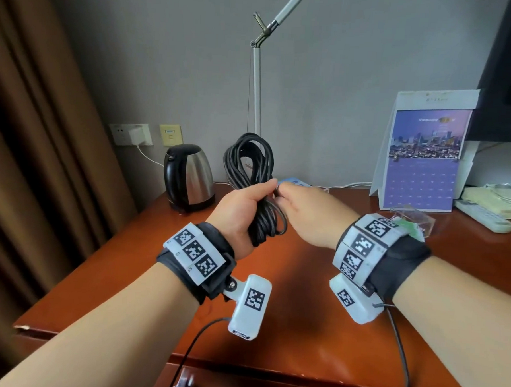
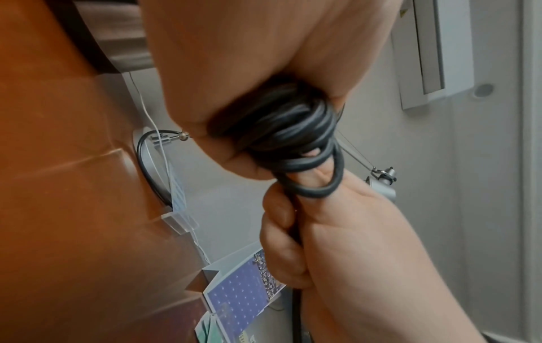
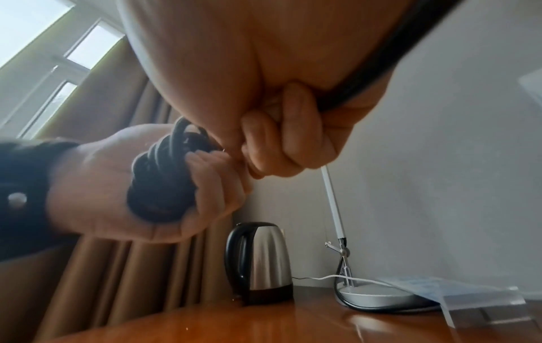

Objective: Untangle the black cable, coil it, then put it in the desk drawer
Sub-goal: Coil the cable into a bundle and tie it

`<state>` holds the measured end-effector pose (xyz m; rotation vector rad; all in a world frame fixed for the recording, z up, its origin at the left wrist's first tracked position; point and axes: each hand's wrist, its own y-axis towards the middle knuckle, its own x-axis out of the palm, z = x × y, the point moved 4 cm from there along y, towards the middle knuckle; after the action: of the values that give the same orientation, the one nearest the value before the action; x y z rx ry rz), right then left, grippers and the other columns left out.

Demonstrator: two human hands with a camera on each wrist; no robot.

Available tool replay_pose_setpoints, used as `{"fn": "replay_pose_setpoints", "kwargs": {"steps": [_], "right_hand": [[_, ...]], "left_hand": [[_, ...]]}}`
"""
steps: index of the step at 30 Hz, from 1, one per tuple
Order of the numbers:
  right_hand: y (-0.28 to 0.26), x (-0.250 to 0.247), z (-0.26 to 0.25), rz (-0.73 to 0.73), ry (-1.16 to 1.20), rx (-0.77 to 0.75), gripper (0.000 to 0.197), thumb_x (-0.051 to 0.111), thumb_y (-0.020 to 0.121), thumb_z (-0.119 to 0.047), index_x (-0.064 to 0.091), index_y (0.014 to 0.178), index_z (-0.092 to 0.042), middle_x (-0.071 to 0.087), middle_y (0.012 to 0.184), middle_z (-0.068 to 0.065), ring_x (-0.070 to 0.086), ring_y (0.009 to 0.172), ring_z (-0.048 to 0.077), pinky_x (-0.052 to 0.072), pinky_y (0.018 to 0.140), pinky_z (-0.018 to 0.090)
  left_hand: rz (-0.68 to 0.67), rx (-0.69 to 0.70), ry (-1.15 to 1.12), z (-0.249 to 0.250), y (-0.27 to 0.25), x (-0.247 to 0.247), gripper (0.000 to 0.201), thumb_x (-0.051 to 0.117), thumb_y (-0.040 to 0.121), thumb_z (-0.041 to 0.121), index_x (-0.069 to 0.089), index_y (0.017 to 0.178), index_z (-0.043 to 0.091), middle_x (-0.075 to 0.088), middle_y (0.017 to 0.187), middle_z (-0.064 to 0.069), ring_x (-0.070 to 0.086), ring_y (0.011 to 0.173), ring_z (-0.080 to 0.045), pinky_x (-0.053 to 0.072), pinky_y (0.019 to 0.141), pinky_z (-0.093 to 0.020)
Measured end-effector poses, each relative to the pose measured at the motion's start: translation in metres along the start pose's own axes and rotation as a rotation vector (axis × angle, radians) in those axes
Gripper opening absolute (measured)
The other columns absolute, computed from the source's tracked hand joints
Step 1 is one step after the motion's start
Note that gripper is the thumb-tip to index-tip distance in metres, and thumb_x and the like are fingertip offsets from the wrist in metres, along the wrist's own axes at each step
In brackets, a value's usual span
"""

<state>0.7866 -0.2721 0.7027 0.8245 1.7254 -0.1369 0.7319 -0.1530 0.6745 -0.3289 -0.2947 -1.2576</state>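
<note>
Both hands work above the red-brown wooden desk [image 1: 302,284]: the left hand [image 1: 241,210] fists the coiled black rubber cable [image 1: 250,160] upright to keep loops gathered, while the right hand [image 1: 309,214], touching it, pinches the loose end for wrapping

A steel kettle [image 1: 190,176], lamp [image 1: 256,84] and calendar [image 1: 421,160] stand on the desk [image 1: 302,284].

Glossy wooden desk [image 1: 318,273]; brushed-metal kettle [image 1: 194,175]; matt rubbery cable [image 1: 247,160].
</note>
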Motion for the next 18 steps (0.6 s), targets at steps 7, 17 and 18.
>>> {"fn": "replay_pose_setpoints", "kwargs": {"steps": [7,17,18], "right_hand": [[-0.007,0.006,-0.010,-0.211,-0.248,-0.026,0.019,0.033,0.106,-0.019,0.038,0.088,-0.022,0.046,0.079,-0.005,0.048,0.072,0.018,0.031,0.056,0.027],[-0.007,0.012,-0.009,0.002,0.119,0.046,0.030,0.035,0.108,-0.019,0.051,0.082,-0.023,0.049,0.074,-0.008,0.044,0.064,0.005,0.031,0.057,0.024],[-0.006,0.012,-0.010,0.020,0.128,0.055,0.031,0.035,0.108,-0.022,0.050,0.081,-0.023,0.051,0.076,-0.007,0.046,0.065,0.007,0.032,0.057,0.025]], "left_hand": [[0.089,-0.030,-0.033,-0.009,0.006,-0.008,0.024,0.067,0.096,0.017,0.073,0.111,-0.002,0.074,0.093,-0.013,0.071,0.075,-0.025,0.056,0.066,-0.034],[0.135,0.062,-0.001,0.009,0.009,-0.009,0.027,0.065,0.098,0.012,0.078,0.077,0.001,0.073,0.085,-0.011,0.066,0.066,-0.024,0.056,0.069,-0.038],[0.126,0.060,0.009,0.010,0.006,-0.008,0.022,0.066,0.097,0.013,0.077,0.083,0.001,0.073,0.084,-0.010,0.065,0.062,-0.024,0.054,0.061,-0.035]]}}
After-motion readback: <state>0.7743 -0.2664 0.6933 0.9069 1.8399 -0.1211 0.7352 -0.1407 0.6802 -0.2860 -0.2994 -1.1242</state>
